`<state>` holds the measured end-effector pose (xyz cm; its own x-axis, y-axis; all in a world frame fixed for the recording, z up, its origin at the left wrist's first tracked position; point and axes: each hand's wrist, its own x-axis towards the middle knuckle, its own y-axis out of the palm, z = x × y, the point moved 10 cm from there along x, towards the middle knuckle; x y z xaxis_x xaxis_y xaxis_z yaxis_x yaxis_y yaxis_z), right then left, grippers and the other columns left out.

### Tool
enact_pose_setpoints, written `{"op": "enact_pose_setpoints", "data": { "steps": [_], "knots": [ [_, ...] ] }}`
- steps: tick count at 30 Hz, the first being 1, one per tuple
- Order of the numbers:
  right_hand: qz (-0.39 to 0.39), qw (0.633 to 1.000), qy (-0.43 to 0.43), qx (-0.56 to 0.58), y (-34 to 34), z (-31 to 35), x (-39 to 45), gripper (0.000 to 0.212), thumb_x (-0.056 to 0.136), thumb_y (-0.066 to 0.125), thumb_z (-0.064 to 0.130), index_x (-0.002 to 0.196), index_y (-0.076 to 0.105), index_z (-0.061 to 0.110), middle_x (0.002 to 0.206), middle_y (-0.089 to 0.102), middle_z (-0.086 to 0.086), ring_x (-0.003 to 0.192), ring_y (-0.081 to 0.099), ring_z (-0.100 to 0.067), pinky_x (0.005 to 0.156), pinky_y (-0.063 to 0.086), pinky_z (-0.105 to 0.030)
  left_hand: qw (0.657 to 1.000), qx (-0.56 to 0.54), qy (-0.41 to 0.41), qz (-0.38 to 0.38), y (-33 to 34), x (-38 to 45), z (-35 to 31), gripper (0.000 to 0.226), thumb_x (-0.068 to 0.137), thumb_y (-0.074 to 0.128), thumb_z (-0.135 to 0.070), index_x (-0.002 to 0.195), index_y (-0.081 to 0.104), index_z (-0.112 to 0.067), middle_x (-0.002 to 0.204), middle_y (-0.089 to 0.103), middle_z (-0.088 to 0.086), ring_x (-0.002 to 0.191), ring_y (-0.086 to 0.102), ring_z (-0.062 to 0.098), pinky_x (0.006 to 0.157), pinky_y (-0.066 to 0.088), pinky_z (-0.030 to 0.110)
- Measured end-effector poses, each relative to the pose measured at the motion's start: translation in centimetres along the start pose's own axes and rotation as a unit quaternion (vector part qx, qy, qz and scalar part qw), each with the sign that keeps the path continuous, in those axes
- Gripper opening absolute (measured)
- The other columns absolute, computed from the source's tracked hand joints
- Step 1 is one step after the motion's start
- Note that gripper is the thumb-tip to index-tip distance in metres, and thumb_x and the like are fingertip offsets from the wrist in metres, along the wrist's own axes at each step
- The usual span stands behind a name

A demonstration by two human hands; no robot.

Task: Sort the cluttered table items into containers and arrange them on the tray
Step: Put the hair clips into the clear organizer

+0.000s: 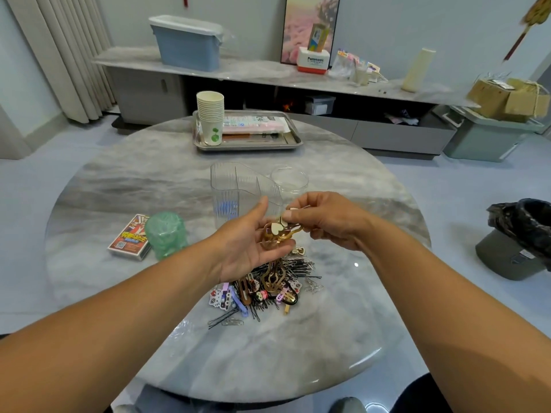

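My left hand (249, 242) is palm up above the pile and holds several gold hair clips (275, 234), some with white hearts. My right hand (323, 220) pinches one of those clips at its top end. Below the hands lies a heap of hair clips, black bobby pins and paper clips (265, 289) on the round marble table (149, 180). A clear ribbed organiser (235, 189) and a clear round jar (289, 180) stand just behind the hands. The metal tray (293, 143) sits at the table's far side.
On the tray stand a stack of paper cups (210, 116) and flat packets (253, 125). A green plastic roll (165, 235) and a card box (129, 236) lie to the left. A black-lined bin (520, 239) stands on the floor at right. A low cabinet (268, 76) runs behind.
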<state>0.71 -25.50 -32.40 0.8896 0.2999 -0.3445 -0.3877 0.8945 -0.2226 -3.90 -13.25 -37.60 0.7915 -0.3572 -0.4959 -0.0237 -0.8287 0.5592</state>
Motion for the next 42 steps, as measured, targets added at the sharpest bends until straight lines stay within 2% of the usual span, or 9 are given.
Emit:
{"op": "enact_pose_setpoints", "data": {
  "steps": [9,15,21,24,29,35,38,40,42],
  "knots": [
    [-0.043,0.998,-0.011,0.05,0.9,-0.3,0.9,0.028,0.101,0.062,0.02,0.123,0.066,0.003,0.099,0.067,-0.007,0.067,0.062,-0.01,0.058,0.054,-0.021,0.996,0.082,0.037,-0.005,-0.4,-0.3,-0.8,0.024,0.098,0.064,-0.018,0.114,0.06,-0.001,0.091,0.07,0.016,0.071,0.07,0.018,0.062,0.06,0.026],
    [-0.04,0.939,0.017,-0.34,0.2,-4.0,1.2,0.043,0.089,0.078,0.025,0.129,0.065,0.019,0.119,0.065,-0.002,0.105,0.064,-0.018,0.09,0.051,-0.029,0.996,0.037,0.021,-0.082,-4.0,0.0,-1.5,0.027,0.101,0.06,-0.017,0.119,0.058,0.002,0.097,0.065,0.016,0.08,0.066,0.022,0.072,0.063,0.032],
    [-0.051,0.911,0.024,-0.408,0.8,-5.2,2.0,0.025,0.083,0.083,0.024,0.104,0.071,0.018,0.093,0.066,0.004,0.084,0.061,-0.015,0.062,0.044,-0.023,0.995,-0.003,0.017,-0.099,-4.4,-0.2,-1.5,0.036,0.101,0.061,-0.03,0.121,0.06,-0.001,0.107,0.065,0.019,0.085,0.067,0.025,0.071,0.063,0.034],
    [-0.055,0.921,0.015,-0.385,0.9,-4.4,2.1,0.007,0.084,0.076,0.013,0.086,0.073,0.007,0.084,0.074,-0.006,0.077,0.066,-0.016,0.065,0.057,-0.033,0.992,-0.038,0.016,-0.118,-4.9,-0.2,-1.5,0.036,0.102,0.058,-0.035,0.123,0.057,-0.006,0.117,0.063,0.023,0.09,0.067,0.029,0.066,0.064,0.036],
    [-0.041,0.962,0.068,-0.263,0.8,-3.5,1.4,0.01,0.087,0.075,0.013,0.083,0.069,0.005,0.086,0.074,-0.011,0.07,0.063,-0.02,0.057,0.048,-0.028,0.992,-0.057,0.02,-0.114,-5.5,-0.2,-1.8,0.025,0.094,0.07,-0.021,0.111,0.064,-0.003,0.103,0.063,0.02,0.083,0.067,0.025,0.07,0.064,0.033],
    [0.009,0.933,0.165,-0.321,3.4,-5.4,-0.4,0.026,0.089,0.071,0.015,0.102,0.07,-0.007,0.079,0.072,-0.016,0.052,0.052,-0.018,0.042,0.036,-0.023,0.987,-0.051,0.056,-0.144,-6.3,-0.1,-2.0,0.023,0.091,0.067,0.004,0.113,0.06,0.003,0.086,0.069,0.017,0.07,0.069,0.019,0.061,0.061,0.025],
    [-0.017,0.938,0.152,-0.312,4.3,-5.3,-0.3,0.029,0.093,0.072,0.017,0.11,0.069,-0.007,0.102,0.075,-0.02,0.073,0.064,-0.023,0.069,0.06,-0.037,0.986,-0.045,0.051,-0.155,-6.4,-0.2,-1.6,0.018,0.092,0.064,0.007,0.11,0.059,0.005,0.087,0.07,0.02,0.073,0.07,0.021,0.061,0.062,0.026],
    [-0.039,0.935,0.143,-0.322,4.4,-5.2,-0.1,0.033,0.09,0.076,0.017,0.112,0.069,-0.006,0.11,0.073,-0.021,0.087,0.067,-0.027,0.093,0.058,-0.045,0.986,-0.04,0.042,-0.158,-6.4,-0.4,-1.3,0.014,0.093,0.062,0.009,0.106,0.059,0.007,0.09,0.07,0.022,0.076,0.071,0.022,0.061,0.063,0.027],
    [-0.051,0.933,0.135,-0.331,4.7,-5.1,0.0,0.034,0.086,0.078,0.016,0.111,0.069,-0.005,0.108,0.073,-0.02,0.087,0.064,-0.027,0.094,0.058,-0.044,0.985,-0.038,0.038,-0.163,-6.5,-0.4,-1.0,0.016,0.092,0.06,0.011,0.107,0.058,0.007,0.092,0.071,0.023,0.077,0.073,0.023,0.059,0.062,0.028]
  ]
}}
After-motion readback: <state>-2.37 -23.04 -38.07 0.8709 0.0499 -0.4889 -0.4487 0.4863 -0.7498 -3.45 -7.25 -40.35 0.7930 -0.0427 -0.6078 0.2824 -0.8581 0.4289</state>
